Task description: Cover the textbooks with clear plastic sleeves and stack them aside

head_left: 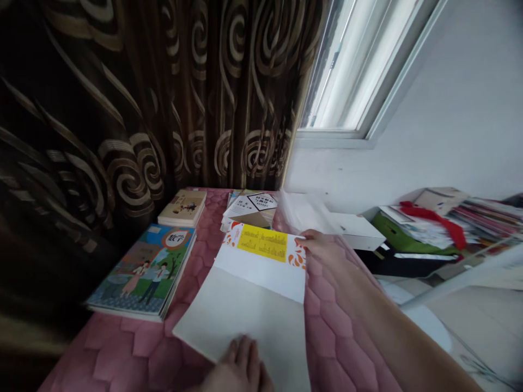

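Note:
An opened booklet [257, 326] with blank off-white pages lies on the pink padded cover in front of me. Its far end is a white flap [261, 245] with a yellow printed panel and orange drop shapes. A crease runs across the paper below that flap. My right hand [316, 243] pinches the flap's far right corner between thumb and fingers. Down at the near end, my left hand [243, 365] lies with its fingers flat on the blank page, slightly blurred.
A stack of textbooks [143, 272] with a colourful cover stands at left, a smaller brown book stack [182, 208] behind it. More booklets [249, 206] lie at the back, beside clear plastic [304, 209] and a white box [359, 231]. Papers fill a green-black bin [420, 234] at right.

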{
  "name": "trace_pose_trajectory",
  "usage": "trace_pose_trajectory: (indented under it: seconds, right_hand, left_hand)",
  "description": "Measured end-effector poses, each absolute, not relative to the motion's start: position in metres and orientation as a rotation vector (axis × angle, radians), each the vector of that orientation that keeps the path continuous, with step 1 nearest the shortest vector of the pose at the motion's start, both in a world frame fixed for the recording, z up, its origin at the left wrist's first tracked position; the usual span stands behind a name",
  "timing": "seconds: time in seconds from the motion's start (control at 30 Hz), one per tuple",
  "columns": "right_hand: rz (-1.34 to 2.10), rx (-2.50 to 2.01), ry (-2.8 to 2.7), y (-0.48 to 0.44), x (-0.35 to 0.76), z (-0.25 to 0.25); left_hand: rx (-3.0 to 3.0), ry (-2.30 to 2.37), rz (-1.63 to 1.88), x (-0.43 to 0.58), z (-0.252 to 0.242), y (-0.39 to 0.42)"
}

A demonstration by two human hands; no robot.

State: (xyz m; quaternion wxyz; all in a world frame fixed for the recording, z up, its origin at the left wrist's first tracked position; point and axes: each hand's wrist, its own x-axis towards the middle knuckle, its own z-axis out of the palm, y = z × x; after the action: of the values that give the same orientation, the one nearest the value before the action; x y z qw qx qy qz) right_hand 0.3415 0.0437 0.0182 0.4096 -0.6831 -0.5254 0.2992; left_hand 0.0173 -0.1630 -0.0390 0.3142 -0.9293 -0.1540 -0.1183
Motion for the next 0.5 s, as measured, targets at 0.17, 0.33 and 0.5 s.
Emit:
trace_pose_trajectory:
  seconds: [0.17,0.33,0.5]
  right_hand:
    - [1.124,-1.703,-1.292,-0.036,0.383,0.023]
    - [1.443,-1.821,-1.394,-0.115,0.385,0.019]
    - [1.612,-1.795,-1.315,-0.145,0.354,0.004]
  left_hand:
    - [-2.492,-0.659,-0.491,-0.036,-0.025,-0.154]
    - [-2.607,-0.874,-0.367,-0.076,-0.005,-0.11]
    - [-2.727,-1.007,-0.222,-0.089,0.02,-0.059]
